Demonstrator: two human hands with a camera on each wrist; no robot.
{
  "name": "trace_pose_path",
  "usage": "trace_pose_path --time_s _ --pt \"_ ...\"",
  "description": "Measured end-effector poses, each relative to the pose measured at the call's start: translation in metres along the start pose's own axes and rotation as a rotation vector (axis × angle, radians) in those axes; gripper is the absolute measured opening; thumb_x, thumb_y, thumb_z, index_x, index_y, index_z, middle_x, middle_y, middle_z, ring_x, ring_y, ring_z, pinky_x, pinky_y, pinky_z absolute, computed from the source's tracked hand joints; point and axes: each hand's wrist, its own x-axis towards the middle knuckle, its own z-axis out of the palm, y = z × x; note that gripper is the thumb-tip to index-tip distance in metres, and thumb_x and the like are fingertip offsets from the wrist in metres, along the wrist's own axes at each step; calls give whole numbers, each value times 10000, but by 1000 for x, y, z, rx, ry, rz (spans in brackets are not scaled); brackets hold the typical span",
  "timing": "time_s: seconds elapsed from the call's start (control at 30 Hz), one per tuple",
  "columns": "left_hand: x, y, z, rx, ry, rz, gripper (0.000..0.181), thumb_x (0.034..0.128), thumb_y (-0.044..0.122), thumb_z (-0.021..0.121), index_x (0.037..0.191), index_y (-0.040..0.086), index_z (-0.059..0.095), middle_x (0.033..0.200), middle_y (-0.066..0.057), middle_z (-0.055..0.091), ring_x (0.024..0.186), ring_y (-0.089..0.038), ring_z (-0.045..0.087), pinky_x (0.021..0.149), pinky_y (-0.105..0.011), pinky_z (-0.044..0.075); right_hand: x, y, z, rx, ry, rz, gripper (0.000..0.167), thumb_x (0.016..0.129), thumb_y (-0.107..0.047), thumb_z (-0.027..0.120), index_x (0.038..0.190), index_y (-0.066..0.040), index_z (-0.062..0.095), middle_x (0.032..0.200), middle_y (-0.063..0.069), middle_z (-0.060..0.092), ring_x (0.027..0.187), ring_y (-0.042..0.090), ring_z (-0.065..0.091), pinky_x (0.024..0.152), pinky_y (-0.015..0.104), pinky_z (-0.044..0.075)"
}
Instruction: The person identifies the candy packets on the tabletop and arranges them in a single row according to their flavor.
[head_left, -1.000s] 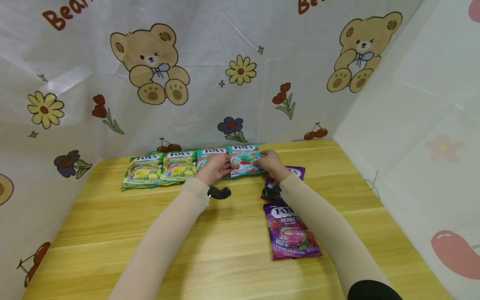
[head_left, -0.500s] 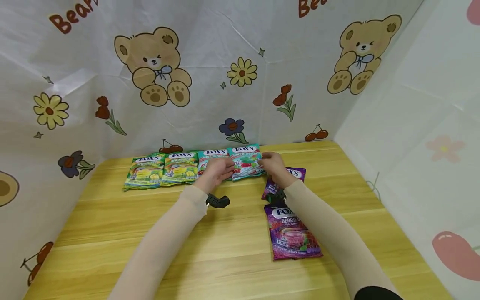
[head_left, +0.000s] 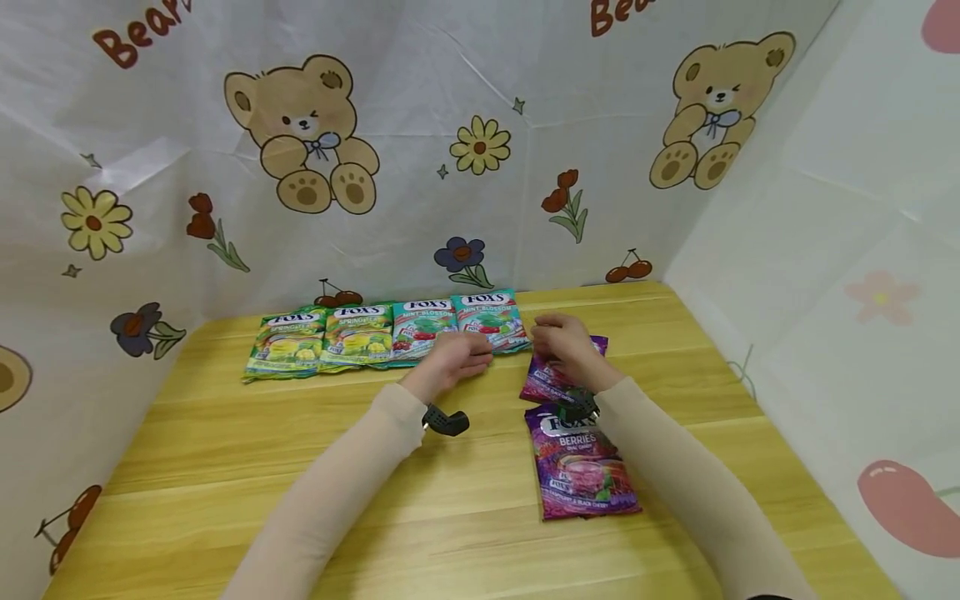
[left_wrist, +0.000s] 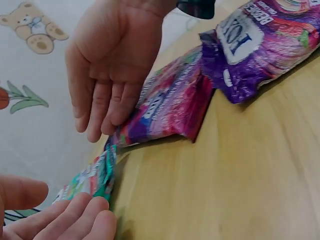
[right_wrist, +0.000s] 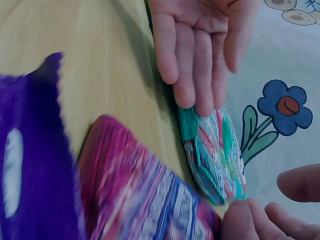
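Observation:
Both hands hold nothing. My left hand (head_left: 453,360), fingers extended, is just in front of two teal mint candy bags (head_left: 491,318) lying side by side by the back wall; the wrist view shows its fingertips close to a teal bag (left_wrist: 82,177). Over the smaller-looking purple berry candy bag (head_left: 546,379) is my right hand (head_left: 566,343), its fingers loosely bent, partly hiding that bag. Whether it touches the bag I cannot tell. Nearer to me lies a second purple berry candy bag (head_left: 581,475), partly under my right wrist.
Two yellow-green candy bags (head_left: 292,346) continue the row to the left of the teal ones. A white wall cloth (head_left: 405,208) printed with bears and flowers backs the wooden table (head_left: 420,517). Another white sheet (head_left: 810,317) stands along the right side.
The hands have let go of the right teal bag, which now lies flat in line with its neighbour. The left hand has drawn toward me; the right hand has shifted right, over the purple bag.

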Motion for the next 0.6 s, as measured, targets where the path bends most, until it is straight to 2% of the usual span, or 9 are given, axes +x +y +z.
trace_pose_path --time_s 0.13,0.33,0.47,0.6 --pt "3 -6 11 8 -44 -1 414 1073 141 548 1433 -62 536 1440 -238 599 1352 -382 577 1127 -466 496 -10 5 -14 -40 -15 -3 510 1059 -174 570 1522 6 454 1416 250 576 1104 275 664 910 322 590" --pt "12 -13 30 43 -86 -29 433 1075 165 551 1446 -56 531 1424 -224 617 1323 -362 607 1123 -458 501 -20 15 -36 -88 23 17 478 1039 -157 609 1470 28 514 1255 205 659 854 140 703 752 217 614" --pt "16 -18 39 60 -102 -48 444 1072 174 557 1453 -50 522 1415 -215 627 1300 -344 628 1123 -455 503 -25 21 -47 -82 50 19 474 1022 -140 634 1447 45 535 1150 171 691 765 94 697 718 213 618" --pt "17 -20 47 57 -102 -72 440 1063 173 573 1444 -43 528 1414 -213 628 1300 -339 628 1123 -451 506 -30 25 -60 -93 82 6 470 1021 -137 629 1425 86 534 1132 173 671 762 81 680 735 219 624"
